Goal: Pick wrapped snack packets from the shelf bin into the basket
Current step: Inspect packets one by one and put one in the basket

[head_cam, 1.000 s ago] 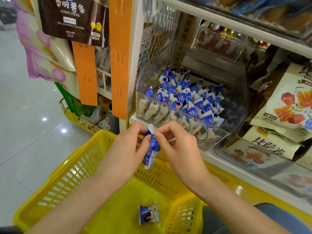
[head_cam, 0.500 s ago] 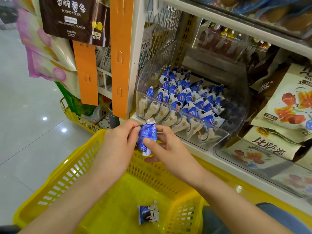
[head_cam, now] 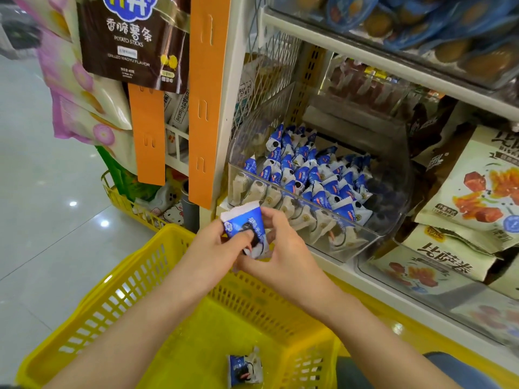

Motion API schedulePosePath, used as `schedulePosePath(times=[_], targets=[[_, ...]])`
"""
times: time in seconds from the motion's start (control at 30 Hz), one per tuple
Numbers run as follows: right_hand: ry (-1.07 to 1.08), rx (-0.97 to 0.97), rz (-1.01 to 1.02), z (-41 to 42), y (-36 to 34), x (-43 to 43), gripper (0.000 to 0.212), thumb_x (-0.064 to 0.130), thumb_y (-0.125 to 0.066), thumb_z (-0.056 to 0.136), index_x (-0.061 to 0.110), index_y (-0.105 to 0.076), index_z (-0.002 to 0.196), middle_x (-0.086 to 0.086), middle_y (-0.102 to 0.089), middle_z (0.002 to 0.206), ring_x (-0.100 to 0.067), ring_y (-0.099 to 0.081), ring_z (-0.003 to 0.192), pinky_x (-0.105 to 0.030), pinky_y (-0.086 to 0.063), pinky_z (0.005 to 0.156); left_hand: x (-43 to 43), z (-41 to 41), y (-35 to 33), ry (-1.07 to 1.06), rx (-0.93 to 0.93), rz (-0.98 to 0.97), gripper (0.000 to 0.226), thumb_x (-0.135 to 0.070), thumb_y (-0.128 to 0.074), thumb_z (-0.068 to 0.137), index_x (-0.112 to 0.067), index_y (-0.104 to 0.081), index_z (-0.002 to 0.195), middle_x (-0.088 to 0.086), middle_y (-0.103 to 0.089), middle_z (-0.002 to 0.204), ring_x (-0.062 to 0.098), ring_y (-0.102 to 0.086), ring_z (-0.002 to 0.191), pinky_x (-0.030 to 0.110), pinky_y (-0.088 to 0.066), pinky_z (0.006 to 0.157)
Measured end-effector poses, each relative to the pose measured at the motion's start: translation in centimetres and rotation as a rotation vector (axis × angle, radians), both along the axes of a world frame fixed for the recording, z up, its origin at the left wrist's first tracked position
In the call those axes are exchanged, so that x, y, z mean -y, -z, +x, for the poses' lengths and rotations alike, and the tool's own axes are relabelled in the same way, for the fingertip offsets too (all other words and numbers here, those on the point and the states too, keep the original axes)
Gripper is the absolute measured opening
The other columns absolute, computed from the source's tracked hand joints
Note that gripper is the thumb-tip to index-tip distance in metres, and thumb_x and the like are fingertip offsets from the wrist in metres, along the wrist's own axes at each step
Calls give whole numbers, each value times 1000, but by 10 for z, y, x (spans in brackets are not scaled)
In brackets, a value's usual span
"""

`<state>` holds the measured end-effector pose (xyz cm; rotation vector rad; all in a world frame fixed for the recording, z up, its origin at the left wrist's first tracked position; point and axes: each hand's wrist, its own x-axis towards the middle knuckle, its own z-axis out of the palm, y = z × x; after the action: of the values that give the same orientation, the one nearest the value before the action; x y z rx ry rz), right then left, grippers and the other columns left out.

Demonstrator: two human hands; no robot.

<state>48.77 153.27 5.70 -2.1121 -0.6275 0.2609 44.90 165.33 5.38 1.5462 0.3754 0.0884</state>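
A blue and white snack packet (head_cam: 243,223) is held between both hands just above the far rim of the yellow basket (head_cam: 118,293). My left hand (head_cam: 213,248) grips it with the thumb across its front. My right hand (head_cam: 283,248) holds its right side with curled fingers. A second packet (head_cam: 243,366) lies on the basket floor. The clear shelf bin (head_cam: 387,226) behind my hands holds several packets of the same kind (head_cam: 309,178).
Large snack bags (head_cam: 477,186) fill the shelf to the right of the bin. Orange strips (head_cam: 206,102) and hanging bags (head_cam: 132,40) flank the shelf post on the left. Another yellow basket (head_cam: 123,203) sits on the floor behind.
The packet has been turned so its printed front faces up. Both hands stayed above the basket's far rim, and my left thumb now lies across the packet.
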Motion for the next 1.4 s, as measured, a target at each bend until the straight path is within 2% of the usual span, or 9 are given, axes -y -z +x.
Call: schedulePosePath(times=[0.2,0.43,0.53,0.7,0.8,0.93,1.17,1.3,1.4], targets=[[107,-64,238,16,-19,1,40,16,-79,69,24,-56,101,7,-64,89,-4,-51,67,-17,-46,64,-11,8,-2,42,30,-161,18,-28,-60,86,-24,-64,104,-4,-72,100,12,-65,99,36,-48,94],[174,167,261,60,-47,-4,18,22,-63,86,33,-56,98,14,-61,97,9,-57,82,-5,-45,72,-20,15,-14,-11,143,-209,12,-26,-55,90,-26,-61,100,-8,-71,88,2,-67,74,20,-53,55],[290,221,48,111,-54,-15,16,25,-56,92,19,-60,106,10,-61,96,4,-57,82,-3,-42,67,-22,18,-17,-29,152,-228,12,-26,-54,91,-22,-60,101,-2,-70,93,3,-67,70,21,-54,55],[297,111,-441,163,-41,-32,44,36,-51,94,-3,-64,79,-28,-66,89,-37,-64,86,-40,-50,82,-31,24,-16,-67,150,-244,9,-27,-55,90,-24,-60,97,0,-68,94,7,-67,71,22,-53,56],[287,185,-617,175,-39,-41,52,52,-53,87,6,-52,61,-16,-57,62,-32,-60,66,-37,-51,73,-35,27,-17,-76,152,-252,11,-28,-56,89,-24,-60,98,-3,-68,91,6,-67,70,22,-53,56],[296,140,-714,181,-39,-48,50,57,-58,80,13,-46,60,-7,-55,63,-23,-55,60,-29,-46,61,-36,29,-20,-65,154,-265,12,-29,-56,88,-24,-59,99,-3,-69,91,6,-68,71,22,-53,56],[397,80,-383,173,-50,-41,33,28,-61,84,13,-43,61,-13,-52,73,-34,-66,82,-50,-53,82,-35,22,-23,-24,92,-258,14,-27,-54,90,-22,-57,103,-2,-69,92,9,-68,75,25,-56,57],[511,238,-106,149,-71,-27,16,27,-60,86,13,-56,79,-1,-58,67,-19,-58,68,-33,-51,65,-35,16,-27,-27,20,-269,25,-26,-52,93,-14,-53,115,6,-62,109,15,-63,86,30,-58,65],[501,99,137,116,-87,-19,17,27,-60,87,10,-61,85,1,-59,71,-9,-60,65,-24,-56,61,-35,13,-32,-51,-34,-364,26,-24,-48,95,-9,-50,115,9,-61,107,12,-62,73,35,-55,69]])
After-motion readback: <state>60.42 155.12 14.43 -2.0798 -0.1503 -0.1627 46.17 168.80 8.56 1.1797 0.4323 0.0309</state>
